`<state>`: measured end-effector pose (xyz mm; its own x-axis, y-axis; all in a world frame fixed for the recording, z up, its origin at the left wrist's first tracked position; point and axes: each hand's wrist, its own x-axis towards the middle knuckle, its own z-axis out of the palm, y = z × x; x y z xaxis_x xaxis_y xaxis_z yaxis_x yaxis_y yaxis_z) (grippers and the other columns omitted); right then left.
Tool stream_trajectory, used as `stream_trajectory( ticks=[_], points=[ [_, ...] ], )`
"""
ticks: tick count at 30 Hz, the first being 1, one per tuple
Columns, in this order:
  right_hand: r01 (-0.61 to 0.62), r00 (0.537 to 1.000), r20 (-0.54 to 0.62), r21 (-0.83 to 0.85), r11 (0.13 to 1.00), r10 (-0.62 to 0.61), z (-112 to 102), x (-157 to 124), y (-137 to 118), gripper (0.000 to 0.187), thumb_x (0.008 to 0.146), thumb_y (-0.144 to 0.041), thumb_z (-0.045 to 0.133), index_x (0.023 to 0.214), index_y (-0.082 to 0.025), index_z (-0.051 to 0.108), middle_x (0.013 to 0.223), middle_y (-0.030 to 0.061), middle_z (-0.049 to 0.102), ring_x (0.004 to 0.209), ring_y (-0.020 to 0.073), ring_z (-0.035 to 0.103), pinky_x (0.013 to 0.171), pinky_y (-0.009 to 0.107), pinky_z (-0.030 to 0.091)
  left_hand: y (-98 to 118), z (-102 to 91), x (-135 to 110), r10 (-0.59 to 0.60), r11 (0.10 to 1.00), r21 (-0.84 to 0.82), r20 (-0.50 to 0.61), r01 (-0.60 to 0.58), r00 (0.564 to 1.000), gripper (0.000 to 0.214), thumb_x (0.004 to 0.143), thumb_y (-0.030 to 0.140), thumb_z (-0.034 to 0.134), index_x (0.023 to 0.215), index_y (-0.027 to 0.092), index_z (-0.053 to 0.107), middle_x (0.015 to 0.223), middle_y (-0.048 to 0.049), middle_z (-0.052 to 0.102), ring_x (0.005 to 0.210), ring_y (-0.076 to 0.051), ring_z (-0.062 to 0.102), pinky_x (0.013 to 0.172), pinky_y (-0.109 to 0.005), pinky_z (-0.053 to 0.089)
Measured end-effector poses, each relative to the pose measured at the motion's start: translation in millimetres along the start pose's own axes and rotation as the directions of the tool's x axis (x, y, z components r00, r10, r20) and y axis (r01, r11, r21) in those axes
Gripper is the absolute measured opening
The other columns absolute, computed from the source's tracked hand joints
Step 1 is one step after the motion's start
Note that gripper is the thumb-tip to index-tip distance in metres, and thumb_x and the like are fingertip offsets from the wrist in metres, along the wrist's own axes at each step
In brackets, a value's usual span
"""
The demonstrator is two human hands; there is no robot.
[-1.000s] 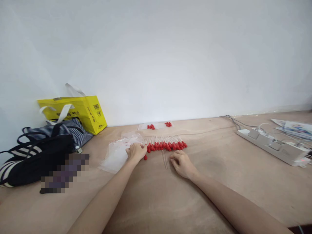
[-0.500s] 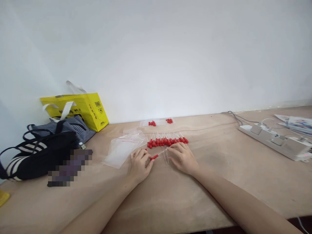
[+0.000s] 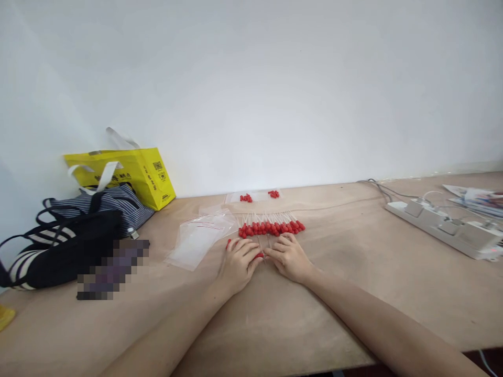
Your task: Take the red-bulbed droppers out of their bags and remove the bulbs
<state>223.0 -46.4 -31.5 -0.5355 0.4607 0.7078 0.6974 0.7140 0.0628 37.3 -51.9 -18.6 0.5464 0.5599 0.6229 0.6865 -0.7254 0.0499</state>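
My left hand pinches a small red rubber bulb between thumb and fingers, low over the table. Close against it, my right hand has its fingertips closed on a thin clear tube, and the two pieces meet between the hands. Another clear tube lies just beyond the right fingertips. Past both hands stretches a row of droppers, their red bulbs toward me and clear stems pointing away. A bit of red also shows behind the left fingers, mostly covered.
Clear zip bags lie left of the row. A bag with red-ended pieces lies near the wall. Farther left are a yellow bag, a striped bag and a black bag. A white power strip stands right.
My left hand has moved right with the red bulb and now meets the right hand. The right hand has shifted slightly left, bringing bulb and tube together.
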Motion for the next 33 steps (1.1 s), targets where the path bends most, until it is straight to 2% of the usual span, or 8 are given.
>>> stream_trajectory(
  ticks=[5,9,13,19,33],
  points=[
    [0.03,0.997,-0.074,0.05,0.998,-0.027,3,0,-3,0.018,0.083,-0.018,0.047,0.094,-0.019,0.06,0.071,0.0023,0.065,0.081,0.015,0.051,0.089,0.037,0.03,-2,6.9,0,0.027,1.0,-0.003,-0.032,-0.027,0.999,0.02,0.085,0.021,0.042,0.094,0.02,0.06,0.096,-0.0034,0.067,0.099,-0.02,0.055,0.092,-0.045,0.029],
    [0.069,0.995,-0.078,0.078,0.995,-0.063,3,-2,-2,0.022,0.081,-0.009,0.043,0.09,-0.02,0.06,0.074,0.0014,0.067,0.089,0.0159,0.053,0.096,0.042,0.026,-2,4.5,-2,0.039,0.999,-0.007,-0.013,-0.039,0.999,0.02,0.084,0.02,0.042,0.091,0.019,0.062,0.097,-0.0046,0.067,0.101,-0.022,0.054,0.093,-0.05,0.028],
    [0.082,0.994,-0.079,0.072,0.994,-0.076,1,-4,-2,0.022,0.081,-0.008,0.041,0.085,-0.019,0.06,0.073,0.0023,0.067,0.091,0.016,0.054,0.096,0.043,0.027,-1,1.3,-3,0.021,1.0,-0.023,0.011,-0.021,1.0,0.018,0.083,0.019,0.046,0.089,0.021,0.062,0.096,-0.0024,0.067,0.101,-0.023,0.055,0.093,-0.052,0.027],
    [0.092,0.989,-0.124,0.064,0.994,-0.084,0,-4,-5,0.019,0.082,-0.011,0.042,0.079,-0.018,0.059,0.063,0.0015,0.065,0.093,0.0169,0.055,0.095,0.044,0.029,0,-2.8,-3,0.003,0.999,-0.037,0.054,-0.001,0.999,0.019,0.082,0.017,0.046,0.086,0.025,0.063,0.096,0.0018,0.067,0.1,-0.022,0.055,0.097,-0.054,0.019],
    [0.096,0.986,-0.147,0.087,0.992,-0.082,-1,-4,-5,0.02,0.082,-0.011,0.041,0.076,-0.019,0.058,0.062,0.0012,0.064,0.095,0.0174,0.054,0.095,0.044,0.029,-5,-1.6,-7,0.006,0.999,-0.046,0.098,-0.001,0.995,0.023,0.082,0.014,0.043,0.088,0.025,0.062,0.1,0.0005,0.066,0.107,-0.022,0.052,0.099,-0.055,0.012]
  ],
)
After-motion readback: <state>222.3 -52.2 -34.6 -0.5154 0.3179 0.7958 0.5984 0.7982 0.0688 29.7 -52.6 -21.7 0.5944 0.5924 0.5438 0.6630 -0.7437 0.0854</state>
